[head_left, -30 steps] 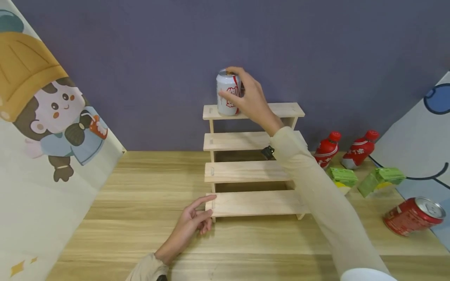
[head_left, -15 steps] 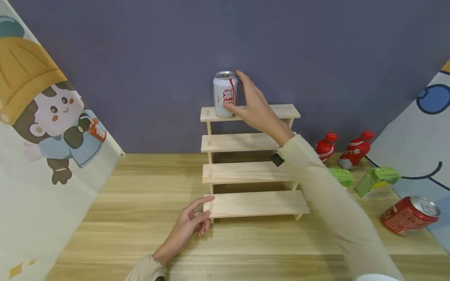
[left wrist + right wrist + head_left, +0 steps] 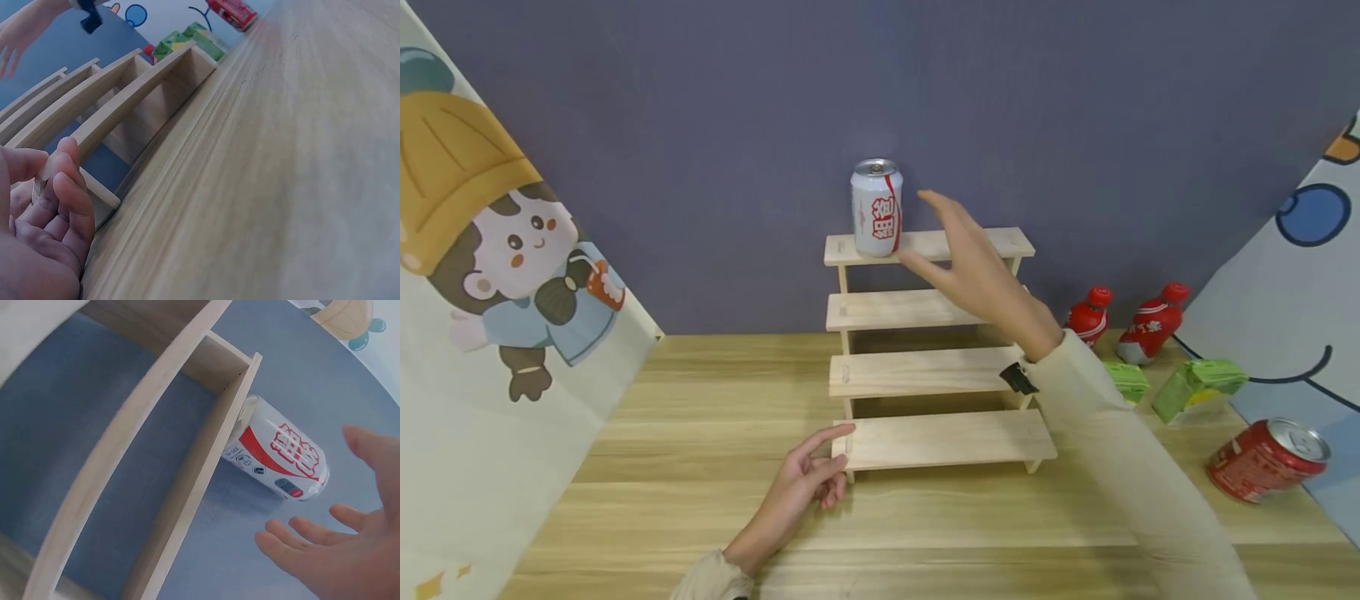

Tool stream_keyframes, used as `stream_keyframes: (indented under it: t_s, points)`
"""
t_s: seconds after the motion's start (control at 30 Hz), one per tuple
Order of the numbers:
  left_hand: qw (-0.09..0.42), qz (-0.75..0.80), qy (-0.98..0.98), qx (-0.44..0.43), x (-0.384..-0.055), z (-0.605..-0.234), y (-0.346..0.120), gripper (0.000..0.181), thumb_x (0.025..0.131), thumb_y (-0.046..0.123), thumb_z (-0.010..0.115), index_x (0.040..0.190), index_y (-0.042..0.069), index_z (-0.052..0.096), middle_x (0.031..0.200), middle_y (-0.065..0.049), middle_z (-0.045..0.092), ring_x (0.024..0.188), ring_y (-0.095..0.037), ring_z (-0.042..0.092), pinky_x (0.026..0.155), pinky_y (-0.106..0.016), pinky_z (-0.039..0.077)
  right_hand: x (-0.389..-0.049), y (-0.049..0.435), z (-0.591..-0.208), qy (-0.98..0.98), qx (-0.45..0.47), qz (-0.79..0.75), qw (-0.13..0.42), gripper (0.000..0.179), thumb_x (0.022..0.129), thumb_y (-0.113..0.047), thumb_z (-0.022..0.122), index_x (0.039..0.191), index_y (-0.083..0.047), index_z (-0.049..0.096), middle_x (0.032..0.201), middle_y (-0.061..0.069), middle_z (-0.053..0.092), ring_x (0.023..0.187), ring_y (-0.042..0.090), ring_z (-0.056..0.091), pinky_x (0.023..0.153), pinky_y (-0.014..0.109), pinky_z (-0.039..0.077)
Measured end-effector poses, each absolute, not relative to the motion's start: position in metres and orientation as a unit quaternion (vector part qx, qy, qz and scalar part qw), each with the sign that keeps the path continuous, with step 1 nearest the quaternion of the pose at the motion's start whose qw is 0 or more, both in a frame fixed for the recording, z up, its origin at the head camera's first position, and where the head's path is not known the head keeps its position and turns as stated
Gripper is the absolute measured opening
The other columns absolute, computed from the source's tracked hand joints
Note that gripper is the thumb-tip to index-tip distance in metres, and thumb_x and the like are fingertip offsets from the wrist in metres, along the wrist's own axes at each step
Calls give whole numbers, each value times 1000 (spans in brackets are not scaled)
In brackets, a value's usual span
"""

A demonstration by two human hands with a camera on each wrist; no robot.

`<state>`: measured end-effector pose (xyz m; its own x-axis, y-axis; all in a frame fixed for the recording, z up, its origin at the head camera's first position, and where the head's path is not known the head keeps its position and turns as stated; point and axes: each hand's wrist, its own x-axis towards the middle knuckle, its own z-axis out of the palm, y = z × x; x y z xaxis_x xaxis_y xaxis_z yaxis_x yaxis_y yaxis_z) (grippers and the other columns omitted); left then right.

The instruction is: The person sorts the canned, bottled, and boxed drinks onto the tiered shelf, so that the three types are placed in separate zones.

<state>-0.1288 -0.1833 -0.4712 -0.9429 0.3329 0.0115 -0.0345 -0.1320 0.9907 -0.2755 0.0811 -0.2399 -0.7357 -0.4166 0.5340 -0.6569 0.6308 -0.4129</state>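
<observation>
A white drink can [image 3: 874, 208] with red lettering stands upright at the left of the top board of a four-step wooden display shelf [image 3: 947, 440]. My right hand [image 3: 983, 273] is just to the can's right, fingers and thumb spread, apart from it. The right wrist view shows a gap between the can [image 3: 281, 450] and my fingertips. My left hand [image 3: 797, 483] holds the left end of the lowest board between thumb and fingers. In the left wrist view the fingers [image 3: 74, 194] curl at the board's end.
Right of the shelf stand two red bottles [image 3: 1152, 323], two green drink cartons [image 3: 1198, 390] and a red can [image 3: 1266, 462]. A dark wall [image 3: 737, 167] rises right behind the shelf. Printed panels [image 3: 535, 275] flank the wooden tabletop [image 3: 715, 417].
My right hand has let go of the white can and drawn away to the right and down. The can stays on the top board. My left hand keeps its hold on the shelf.
</observation>
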Motion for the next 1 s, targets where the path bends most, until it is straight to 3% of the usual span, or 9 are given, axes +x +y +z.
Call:
stream_keyframes:
  t_s: [0.4,0.77,1.0]
  points:
    - [121,738,651,126,-131,-471,-186,50,102,18,56,149,11,42,67,-2,63,54,-8,53,50,-17,44,-242,131,-262,-879,296,293,232,75,95,-36,69,155,-15,30,157,6,35,144,26,33,113,56,31]
    - [123,740,651,117,-128,-473,-186,50,102,19,57,149,11,42,66,-2,63,54,-9,53,50,-17,44,-210,165,-295,-875,288,278,273,76,86,-19,80,150,-9,40,151,15,43,139,36,39,106,62,37]
    - [122,739,649,130,-131,-473,-185,49,102,19,56,149,11,42,67,-2,63,54,-8,53,50,-17,44,-189,198,-317,-882,248,275,291,73,83,-17,81,146,-6,46,147,19,47,135,40,42,102,64,39]
